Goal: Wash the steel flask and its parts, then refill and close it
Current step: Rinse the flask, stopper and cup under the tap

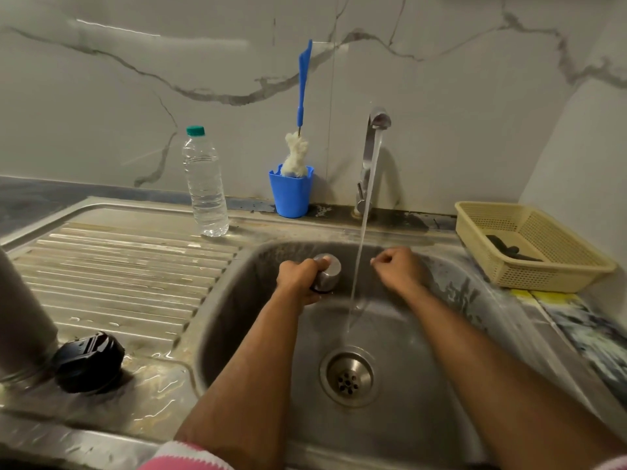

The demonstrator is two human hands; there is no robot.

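Observation:
My left hand (298, 276) grips a small steel cap-cup (327, 273) over the sink basin (424, 385), just left of the running water. My right hand (397, 266) is a loose fist to the right of the stream, holding nothing that I can see. Water falls from the tap (375, 130) between both hands to the drain (349, 376). The steel flask body (23, 320) stands at the far left edge on the drainboard, partly cut off. Beside it lies the black inner stopper (89, 361).
A clear water bottle (204, 183) with a green cap stands on the drainboard (129, 266). A blue cup (291, 191) holds a blue-handled bottle brush (300, 130) by the wall. A beige basket (529, 245) with a dark object sits at the right.

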